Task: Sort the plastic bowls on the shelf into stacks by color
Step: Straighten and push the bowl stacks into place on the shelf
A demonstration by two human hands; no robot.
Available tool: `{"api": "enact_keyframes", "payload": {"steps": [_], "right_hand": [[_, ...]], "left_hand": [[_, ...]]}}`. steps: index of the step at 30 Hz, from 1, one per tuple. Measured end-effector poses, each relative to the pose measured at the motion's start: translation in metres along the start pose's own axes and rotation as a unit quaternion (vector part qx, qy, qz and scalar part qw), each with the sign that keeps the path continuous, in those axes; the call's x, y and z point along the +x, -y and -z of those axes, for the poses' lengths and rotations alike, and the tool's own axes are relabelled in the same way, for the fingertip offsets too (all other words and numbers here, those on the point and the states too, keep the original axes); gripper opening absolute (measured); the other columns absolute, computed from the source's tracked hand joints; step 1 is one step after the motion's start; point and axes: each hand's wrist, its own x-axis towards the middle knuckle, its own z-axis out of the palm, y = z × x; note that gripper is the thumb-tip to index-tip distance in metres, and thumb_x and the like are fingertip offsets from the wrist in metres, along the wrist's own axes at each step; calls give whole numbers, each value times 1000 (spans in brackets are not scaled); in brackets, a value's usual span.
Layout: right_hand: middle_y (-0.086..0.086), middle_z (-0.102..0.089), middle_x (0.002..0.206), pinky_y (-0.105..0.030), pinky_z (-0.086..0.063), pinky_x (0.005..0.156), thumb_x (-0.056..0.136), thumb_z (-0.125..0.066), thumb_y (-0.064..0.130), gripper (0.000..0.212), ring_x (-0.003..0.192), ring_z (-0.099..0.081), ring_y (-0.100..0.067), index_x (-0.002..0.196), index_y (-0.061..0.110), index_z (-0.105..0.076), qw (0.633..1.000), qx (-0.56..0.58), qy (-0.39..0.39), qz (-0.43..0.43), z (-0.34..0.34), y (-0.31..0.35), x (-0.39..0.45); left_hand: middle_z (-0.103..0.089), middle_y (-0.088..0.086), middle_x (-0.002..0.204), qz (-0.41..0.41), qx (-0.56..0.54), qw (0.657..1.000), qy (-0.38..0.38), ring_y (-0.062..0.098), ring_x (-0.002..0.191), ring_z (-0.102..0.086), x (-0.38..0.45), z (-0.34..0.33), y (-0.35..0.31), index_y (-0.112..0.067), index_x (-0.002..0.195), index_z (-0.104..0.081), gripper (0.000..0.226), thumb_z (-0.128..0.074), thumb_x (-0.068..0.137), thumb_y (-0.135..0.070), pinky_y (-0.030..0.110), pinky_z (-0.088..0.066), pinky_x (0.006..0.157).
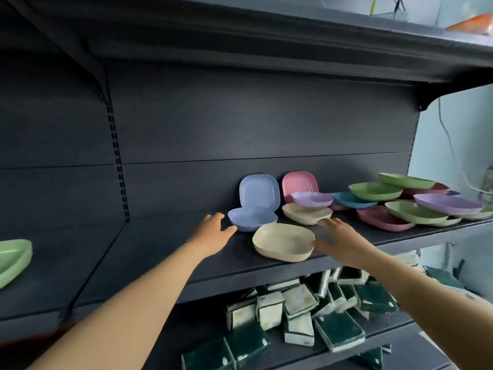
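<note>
Nearest, a cream bowl [283, 241] sits at the shelf [160, 244] front between two open hands: left hand [210, 231] beside a blue bowl [252, 218], right hand [338, 240] touching the cream rim. Farther right, mixed bowls [416, 201] lie piled.

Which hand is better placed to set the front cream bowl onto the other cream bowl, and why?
Probably the right hand: its open fingers already touch the front cream bowl and lie nearest the rear cream bowl. The left hand sits by the blue bowl.
</note>
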Motion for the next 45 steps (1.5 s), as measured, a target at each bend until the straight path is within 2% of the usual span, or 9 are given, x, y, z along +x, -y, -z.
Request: {"api": "enact_keyframes", "payload": {"steps": [4,6,9,13,17,24,27,31,45], "right_hand": [[0,-64,97,-29,-39,70,84,-61,45,31,83,-54,-16,96,16,-64,991,118,48,-46,-20,-30,52],[-1,-46,64,-30,-28,58,80,-68,42,40,62,-39,-17,62,14,-48,974,209,56,-65,-29,-39,69],[0,-30,57,-27,-23,56,77,-74,38,47,59,-29,-17,59,15,-37,955,281,64,-75,-37,-45,90],[7,-20,47,-24,-16,45,69,-80,36,62,48,-19,-13,50,21,-23,959,253,126,-35,-40,-42,107],[10,-20,38,-28,-17,47,71,-76,25,57,50,-20,-14,48,17,-25,970,186,158,-4,-41,-47,118],[-5,-55,66,-16,-38,40,87,-58,14,12,52,-52,-16,89,3,-62,930,314,180,-67,-34,-56,123],[-6,-60,76,-18,-42,43,92,-50,10,15,60,-57,-17,99,12,-62,902,392,169,-65,-33,-56,121],[-10,-71,102,-36,-55,72,92,-57,12,16,92,-66,-27,107,14,-65,863,467,181,-71,-36,-35,120],[-13,-67,110,-36,-53,73,87,-66,13,27,105,-62,-30,112,8,-60,838,509,196,-16,-35,154,70]], "left_hand": [[-51,1,122,115,-169,979,-3,20,105,-49,47,-41,-22,-16,131,-41,43,-45,95,-41,28,-37,83],[-53,2,98,143,-211,966,-34,20,89,-51,71,-56,-24,-17,112,-46,28,-47,93,-38,29,-43,80],[-56,7,100,196,-283,936,-67,22,83,-57,102,-67,-21,-10,103,-51,30,-53,90,-36,38,-52,89],[-54,7,98,247,-295,919,-82,18,61,-55,128,-71,-16,-5,99,-49,29,-67,83,-22,34,-54,74],[-55,14,115,282,-303,909,-55,19,70,-60,143,-70,-9,-1,112,-51,37,-67,79,3,28,-55,61],[-52,14,108,272,-408,868,-80,24,87,-57,132,-63,-4,2,102,-51,13,-53,90,6,23,-53,47],[-53,14,107,276,-435,851,-104,25,89,-54,116,-55,4,-2,104,-49,11,-50,93,1,26,-48,52],[-54,14,107,290,-451,831,-149,25,85,-52,90,-32,25,-4,108,-49,15,-50,93,-4,25,-40,49],[-58,10,110,250,-476,793,-286,25,94,-55,-42,110,134,-4,105,-54,22,-65,86,-5,24,-45,56]]}}
